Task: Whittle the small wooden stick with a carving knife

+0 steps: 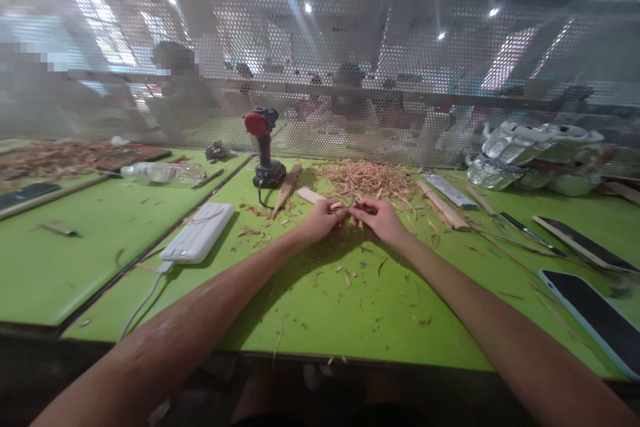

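My left hand (324, 220) is closed around a flat, pale wooden piece (309, 195); one end sticks out beyond my knuckles to the upper left. Fingertips of both hands almost meet over the green table (350, 307). My right hand (379, 218) is pinched closed at the near end of the piece, on something small and dark that I cannot make out. Just behind the hands lies a heap of wood shavings (370, 177). Loose chips are scattered on the table below them.
Left of my hands stand a red and black cordless drill (263, 147), a pointed wooden strip (287, 189) and a white power bank (199, 233) with a cable. To the right lie a wooden stick (443, 205), a pen-like tool (533, 233) and a phone (595, 320). A perforated screen (310, 100) rises behind.
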Motion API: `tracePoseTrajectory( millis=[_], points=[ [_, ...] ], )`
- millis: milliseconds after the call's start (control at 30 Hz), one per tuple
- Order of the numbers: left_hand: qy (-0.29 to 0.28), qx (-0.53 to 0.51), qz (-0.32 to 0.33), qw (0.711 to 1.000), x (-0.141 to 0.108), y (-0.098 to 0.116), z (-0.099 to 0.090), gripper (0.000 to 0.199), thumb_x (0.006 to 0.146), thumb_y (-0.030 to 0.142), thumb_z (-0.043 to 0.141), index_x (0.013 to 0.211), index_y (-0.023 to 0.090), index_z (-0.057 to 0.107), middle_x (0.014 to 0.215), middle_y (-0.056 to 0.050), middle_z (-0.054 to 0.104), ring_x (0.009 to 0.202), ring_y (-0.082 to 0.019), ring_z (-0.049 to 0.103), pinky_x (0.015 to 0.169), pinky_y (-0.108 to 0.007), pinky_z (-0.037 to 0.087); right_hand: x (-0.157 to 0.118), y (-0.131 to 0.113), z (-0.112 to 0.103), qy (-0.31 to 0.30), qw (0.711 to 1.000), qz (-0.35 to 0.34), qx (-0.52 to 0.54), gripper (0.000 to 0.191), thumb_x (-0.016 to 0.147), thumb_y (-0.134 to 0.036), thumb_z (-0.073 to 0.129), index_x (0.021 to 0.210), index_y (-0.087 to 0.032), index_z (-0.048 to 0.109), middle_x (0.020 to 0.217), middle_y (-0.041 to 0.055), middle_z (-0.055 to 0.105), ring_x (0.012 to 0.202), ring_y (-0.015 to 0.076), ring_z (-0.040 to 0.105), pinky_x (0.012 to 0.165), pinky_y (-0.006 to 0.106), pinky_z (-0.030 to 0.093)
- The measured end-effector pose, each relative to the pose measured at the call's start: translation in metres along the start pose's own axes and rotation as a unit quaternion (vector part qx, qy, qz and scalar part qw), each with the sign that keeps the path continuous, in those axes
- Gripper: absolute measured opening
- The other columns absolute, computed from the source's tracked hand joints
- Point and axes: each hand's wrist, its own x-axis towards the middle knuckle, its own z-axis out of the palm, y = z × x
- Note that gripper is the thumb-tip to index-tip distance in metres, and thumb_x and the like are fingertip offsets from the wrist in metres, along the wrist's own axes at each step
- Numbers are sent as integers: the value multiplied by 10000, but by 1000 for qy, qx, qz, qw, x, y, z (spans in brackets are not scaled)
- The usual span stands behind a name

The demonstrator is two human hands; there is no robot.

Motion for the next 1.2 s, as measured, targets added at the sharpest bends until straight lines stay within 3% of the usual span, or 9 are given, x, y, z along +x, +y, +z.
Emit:
tracePoseTrajectory(
  millis=[367, 633, 867, 1000, 1200],
  points=[
    [-9, 38, -10, 999, -3, 7, -2, 273, 911, 342, 631, 706, 161, 628, 586, -20, 597, 510, -128, 515, 514, -247, 375, 2, 6, -1, -1, 1000, 0, -17, 296, 824, -487, 760, 880, -198, 730, 631, 7, 668, 447, 104, 462, 418, 233, 356],
    [-9, 18, 3, 1000, -1, -3, -3, 319, 927, 421, 650, 747, 157, 637, 608, -13, 606, 520, -117, 522, 504, -231, 365, -1, 1, 2, 21, 999, -1, -34, 325, 831, -523, 759, 823, -202, 706, 614, 5, 644, 438, 104, 457, 395, 237, 363],
    [11, -39, 25, 999, 1, -2, 0, 245, 840, 277, 785, 968, 158, 613, 863, -17, 673, 588, -88, 608, 558, -216, 474, -2, 2, 1, 88, 994, 9, -71, 353, 845, -512, 724, 684, -214, 625, 561, 18, 584, 459, 146, 477, 443, 292, 394],
    [41, -33, 26, 998, -1, 3, 1, 175, 877, 248, 734, 933, 166, 590, 816, 13, 638, 534, -74, 584, 500, -200, 464, 1, 7, -1, 124, 988, -8, -93, 369, 826, -507, 733, 637, -220, 599, 534, 17, 577, 495, 160, 513, 499, 299, 421],
    [76, -41, 7, 996, 0, 5, 2, 49, 909, 168, 653, 890, 160, 609, 741, 24, 617, 472, -71, 550, 467, -207, 462, -1, 7, 0, 106, 992, 2, -72, 311, 836, -463, 713, 668, -222, 610, 565, 18, 588, 481, 151, 503, 417, 272, 417]
  ],
)
